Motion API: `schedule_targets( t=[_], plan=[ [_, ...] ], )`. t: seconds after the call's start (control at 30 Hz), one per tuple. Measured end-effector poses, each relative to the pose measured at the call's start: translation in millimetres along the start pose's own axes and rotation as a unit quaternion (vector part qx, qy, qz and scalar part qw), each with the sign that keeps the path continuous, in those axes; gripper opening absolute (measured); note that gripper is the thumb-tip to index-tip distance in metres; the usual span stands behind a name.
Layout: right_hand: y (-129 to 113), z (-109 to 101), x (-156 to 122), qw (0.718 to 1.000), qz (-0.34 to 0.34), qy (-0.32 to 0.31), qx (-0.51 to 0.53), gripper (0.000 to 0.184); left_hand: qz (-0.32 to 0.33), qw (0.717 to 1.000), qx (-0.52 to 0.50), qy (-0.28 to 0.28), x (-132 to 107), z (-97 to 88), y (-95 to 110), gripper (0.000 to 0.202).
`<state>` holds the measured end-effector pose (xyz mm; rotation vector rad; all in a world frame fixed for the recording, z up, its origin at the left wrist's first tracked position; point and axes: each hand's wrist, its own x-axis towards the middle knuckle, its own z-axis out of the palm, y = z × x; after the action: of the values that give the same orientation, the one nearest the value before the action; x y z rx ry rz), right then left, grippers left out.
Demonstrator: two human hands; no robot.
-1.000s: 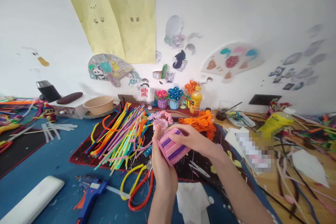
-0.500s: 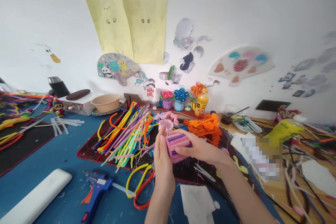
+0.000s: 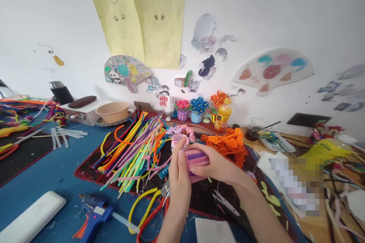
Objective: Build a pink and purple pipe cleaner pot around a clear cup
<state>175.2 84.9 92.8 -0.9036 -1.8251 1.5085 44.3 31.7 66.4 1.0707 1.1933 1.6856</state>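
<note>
Between my two hands is a small pot wrapped in pink and purple pipe cleaners (image 3: 196, 159), lying on its side. My left hand (image 3: 179, 169) presses against its left end, fingers together and pointing up. From the right, my right hand (image 3: 215, 163) grips its striped side, thumb in front and fingers over the top. Just behind my left fingertips stands a pale pink fuzzy ring-shaped piece (image 3: 179, 141). A heap of loose coloured pipe cleaners (image 3: 134, 152) lies to the left, and a pile of orange pipe-cleaner pieces (image 3: 228, 144) sits behind my right hand.
A blue glue gun (image 3: 95, 216) lies front left beside a white case (image 3: 34, 216). Red-and-yellow-handled pliers (image 3: 148, 212) rest near my left wrist, small scissors (image 3: 226, 202) under my right forearm. Pipe-cleaner flower pots (image 3: 196, 112) and a juice bottle (image 3: 223, 115) stand along the wall.
The view has shifted a little, so the table items sit lower and further out. Both hands stay on the pot, and my left fingers now cover more of its left end.
</note>
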Motion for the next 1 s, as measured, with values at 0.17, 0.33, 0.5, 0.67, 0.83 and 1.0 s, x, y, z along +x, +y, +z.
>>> schedule_targets(
  t=[0.17,0.33,0.5,0.67,0.83,1.0],
  plan=[
    [10,-4,8,0.999,-0.03,-0.006,0.014,0.053,0.016,1.0,0.022,-0.013,8,1.1,-6,0.043],
    [18,-7,12,0.999,-0.036,0.008,0.026,0.05,0.03,0.999,0.034,-0.018,13,-1.1,-7,0.038],
    [16,-12,11,0.995,-0.049,0.067,0.055,0.055,0.152,0.982,0.113,0.01,15,-14.7,-3,0.023],
    [10,-16,7,0.993,-0.049,0.11,0.002,0.054,0.284,0.916,0.282,0.001,13,-23.9,0,0.009],
    [7,-13,7,0.99,-0.044,0.126,-0.037,0.05,0.288,0.913,0.289,-0.025,13,-23.2,1,0.016],
    [6,-9,8,0.988,-0.045,0.14,-0.044,0.052,0.279,0.924,0.26,-0.002,11,-22.0,-3,0.015]
  ],
)
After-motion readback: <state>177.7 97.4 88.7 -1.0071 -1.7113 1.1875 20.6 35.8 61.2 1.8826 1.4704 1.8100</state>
